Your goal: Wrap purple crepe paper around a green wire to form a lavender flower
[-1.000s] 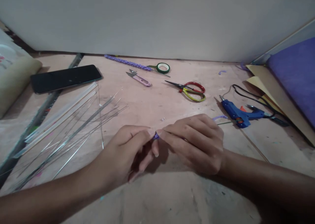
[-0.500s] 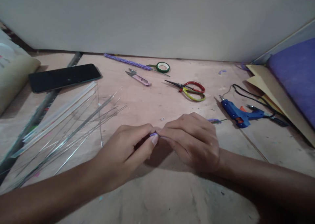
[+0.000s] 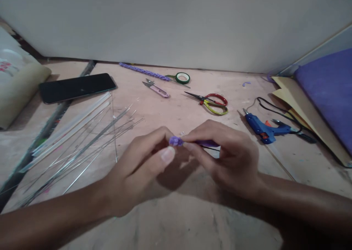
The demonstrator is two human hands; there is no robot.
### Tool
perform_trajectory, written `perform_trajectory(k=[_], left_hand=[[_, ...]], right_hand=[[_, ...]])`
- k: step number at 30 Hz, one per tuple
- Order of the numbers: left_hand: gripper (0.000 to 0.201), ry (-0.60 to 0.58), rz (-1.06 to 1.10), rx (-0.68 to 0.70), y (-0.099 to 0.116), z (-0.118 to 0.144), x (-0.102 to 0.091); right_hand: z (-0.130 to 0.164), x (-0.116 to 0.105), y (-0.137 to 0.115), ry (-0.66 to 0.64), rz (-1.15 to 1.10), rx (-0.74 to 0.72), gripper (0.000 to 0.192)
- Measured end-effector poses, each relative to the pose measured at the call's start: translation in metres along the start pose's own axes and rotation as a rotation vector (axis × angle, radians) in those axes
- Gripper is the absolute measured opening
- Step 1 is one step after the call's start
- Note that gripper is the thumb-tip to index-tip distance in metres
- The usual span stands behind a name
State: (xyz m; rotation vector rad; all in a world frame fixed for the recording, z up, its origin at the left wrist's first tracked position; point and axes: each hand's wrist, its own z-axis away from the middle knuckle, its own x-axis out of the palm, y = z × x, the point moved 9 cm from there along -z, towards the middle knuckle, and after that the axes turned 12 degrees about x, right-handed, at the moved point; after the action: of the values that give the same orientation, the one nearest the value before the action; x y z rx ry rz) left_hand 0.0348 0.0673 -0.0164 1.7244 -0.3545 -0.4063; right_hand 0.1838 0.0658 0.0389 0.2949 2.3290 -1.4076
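Lifted off the board now — my left hand (image 3: pixel 143 165) and right hand (image 3: pixel 231 158) pinch the purple rolled piece (image 3: pixel 176 141) between fingertips — blue glue gun (image 3: pixel 260 125) nearby.

Dim warm light, soft shadows, edges warped.

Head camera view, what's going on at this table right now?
A person works with both bare hands over a wooden table. The left hand and right hand pinch a small purple piece between them, with a purple strip and a thin wire trailing toward the right hand. Scissors, a blue glue gun, green tape, a phone and loose wires lie around.
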Motion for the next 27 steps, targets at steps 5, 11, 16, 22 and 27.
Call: perform_trajectory(k=[5, 11, 16, 22, 27], left_hand=[[0.008, 0.161, -0.097, 0.132, 0.018, -0.002, -0.012], [0.021, 0.161, 0.068, 0.119, 0.023, -0.007, -0.008], [0.020, 0.127, 0.116, 0.112, 0.028, -0.004, 0.001], [0.022, 0.111, 0.179, -0.007, 0.025, 0.001, 0.014], [0.029, 0.176, 0.097, -0.040, 0.029, -0.002, 0.005]], right_hand=[[-0.009, 0.004, 0.012, -0.016, -0.275, 0.455, 0.017], [-0.014, 0.010, 0.004, -0.128, -0.393, 0.572, 0.023], [-0.015, 0.006, -0.002, -0.076, -0.495, 0.580, 0.024], [-0.014, 0.008, 0.003, -0.014, -0.540, 0.595, 0.028], [-0.015, 0.007, 0.005, -0.051, -0.467, 0.542, 0.024]])
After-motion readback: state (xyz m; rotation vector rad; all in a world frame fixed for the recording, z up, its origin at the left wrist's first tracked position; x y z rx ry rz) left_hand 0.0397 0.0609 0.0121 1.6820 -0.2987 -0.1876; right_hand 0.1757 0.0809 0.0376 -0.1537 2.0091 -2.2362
